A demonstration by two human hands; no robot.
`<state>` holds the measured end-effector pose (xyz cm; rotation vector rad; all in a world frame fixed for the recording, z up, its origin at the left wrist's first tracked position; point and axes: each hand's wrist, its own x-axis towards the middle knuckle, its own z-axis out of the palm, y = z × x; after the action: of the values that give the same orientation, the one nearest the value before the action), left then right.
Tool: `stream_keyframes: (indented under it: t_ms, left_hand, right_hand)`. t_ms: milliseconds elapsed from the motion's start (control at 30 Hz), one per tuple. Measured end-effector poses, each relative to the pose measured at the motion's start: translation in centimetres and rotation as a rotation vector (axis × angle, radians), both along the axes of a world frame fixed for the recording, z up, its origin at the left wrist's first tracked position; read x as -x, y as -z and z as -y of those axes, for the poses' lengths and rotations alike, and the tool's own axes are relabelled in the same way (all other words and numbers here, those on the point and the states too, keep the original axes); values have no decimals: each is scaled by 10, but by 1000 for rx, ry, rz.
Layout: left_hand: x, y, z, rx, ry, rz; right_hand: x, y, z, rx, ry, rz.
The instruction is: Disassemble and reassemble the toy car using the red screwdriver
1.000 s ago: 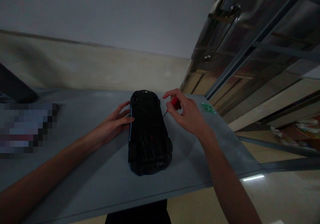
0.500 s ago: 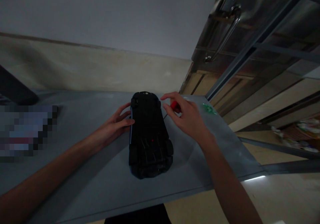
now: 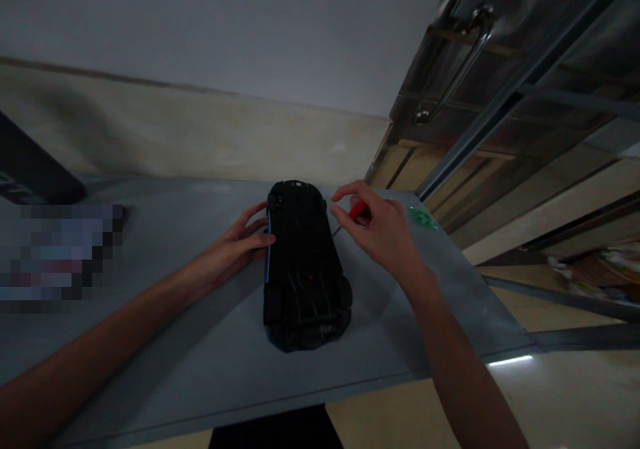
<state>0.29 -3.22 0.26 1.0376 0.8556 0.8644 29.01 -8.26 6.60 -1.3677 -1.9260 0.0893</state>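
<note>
A black toy car lies upside down, its wheels and underside facing up and a small red dot showing near its near end. My left hand holds the car's left side, with the thumb on the edge and the fingers along the flank. Beside the car's right side, my right hand is closed around a screwdriver with a red handle. The thin shaft points down and left towards the car's side; its tip is hard to make out. Thumb and index finger of this hand stand slightly apart near the far right wheel.
The car rests on a grey table against a wall. Right of my right hand lies a crumpled green piece. At left are a dark object and a blurred-out flat item. A metal frame rises on the right.
The whole view has shifted slightly, so car and hands appear a little further right. My right hand has turned slightly with the screwdriver; the left keeps its hold on the car.
</note>
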Motion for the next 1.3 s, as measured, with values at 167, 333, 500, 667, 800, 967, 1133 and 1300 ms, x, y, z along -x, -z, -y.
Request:
stream_keyframes:
  t_ms: [167,333,500,667,800,967,1133,1300]
  left_hand:
    - [-1,-1,0,8,-1,14]
    - [-1,1,-2,-3,-12,24]
    - [-2,-2,-1,-7,-13,3]
    - [-2,-5,1,-9,-18,-25]
    - [-1,-3,0,-14,-2,-22]
    - [-1,0,-1,3,-5,-13]
    - [-2,-3,2,30,-3,-3]
    - [-3,-3,2,31,2,34]
  right_hand:
    - [-3,0,2,2,-59,10]
    - [-5,-3,2,-18,-81,24]
    - [-5,-4,3,-13,-22,40]
    - [-3,-3,3,-59,-140,-8]
    - [-1,-3,3,14,-47,-5]
    - [-1,-4,5,9,-81,-12]
    - [5,2,3,-21,-29,-36]
    - [12,9,0,-79,61,-136]
